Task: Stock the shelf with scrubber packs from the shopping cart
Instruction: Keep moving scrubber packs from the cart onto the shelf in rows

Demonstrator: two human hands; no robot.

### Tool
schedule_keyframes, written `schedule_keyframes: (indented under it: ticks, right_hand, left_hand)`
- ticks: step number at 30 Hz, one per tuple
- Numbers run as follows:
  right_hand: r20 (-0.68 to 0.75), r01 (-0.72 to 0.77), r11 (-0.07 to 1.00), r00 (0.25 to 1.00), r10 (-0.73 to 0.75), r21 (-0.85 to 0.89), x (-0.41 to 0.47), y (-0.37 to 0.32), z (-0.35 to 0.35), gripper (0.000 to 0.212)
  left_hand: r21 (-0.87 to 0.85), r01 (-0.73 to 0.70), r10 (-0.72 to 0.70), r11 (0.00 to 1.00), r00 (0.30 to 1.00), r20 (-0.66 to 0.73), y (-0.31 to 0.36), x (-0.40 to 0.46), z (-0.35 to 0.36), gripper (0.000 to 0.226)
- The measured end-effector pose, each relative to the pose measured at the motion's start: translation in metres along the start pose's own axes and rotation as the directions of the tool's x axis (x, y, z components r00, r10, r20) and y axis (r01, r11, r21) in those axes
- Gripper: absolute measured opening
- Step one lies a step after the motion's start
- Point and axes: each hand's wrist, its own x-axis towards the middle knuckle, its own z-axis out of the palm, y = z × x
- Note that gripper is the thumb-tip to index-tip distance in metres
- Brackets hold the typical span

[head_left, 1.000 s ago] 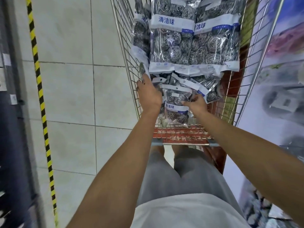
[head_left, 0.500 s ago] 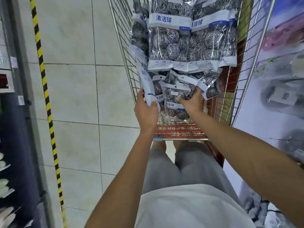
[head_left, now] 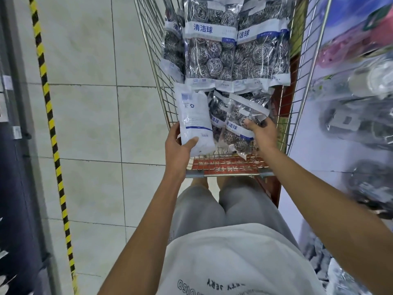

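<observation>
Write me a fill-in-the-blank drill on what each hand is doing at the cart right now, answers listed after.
1. The left hand holds a scrubber pack with its plain ____ back facing the camera.
2. The right hand grips a small pack that is still inside the shopping ____.
3. The large packs lie at the cart's ____ end from the person.
4. The floor stripe is yellow and ____.

Missing words: white; cart; far; black

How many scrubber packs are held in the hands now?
2. The left hand holds one white-backed pack; the right hand grips one small pack in the cart.
</observation>
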Motion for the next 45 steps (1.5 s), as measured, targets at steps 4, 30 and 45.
schedule_keyframes:
  ticks: [4,30,45]
  right_hand:
    - [-0.036,0.054,0.987,0.998,-0.049,0.149,-0.009,0.0,-0.015,0.046]
    - [-0.03,-0.021,0.912,0.999,0.037,0.41,-0.012,0.007,-0.039,0.049]
    - [0.024,-0.069,0.862,0.998,0.065,0.502,-0.031,0.0,-0.053,0.047]
  left_hand:
    - [-0.099,0.051,-0.043,0.994,0.995,0.085,-0.009,-0.01,0.012,0.064]
    - [-0.174,0.339,-0.214,0.925,0.839,0.5,0.019,0.067,0.004,0.082]
    - [0.249,-0.255,0.202,0.934,0.955,0.218,0.056,0.072,0.042,0.03]
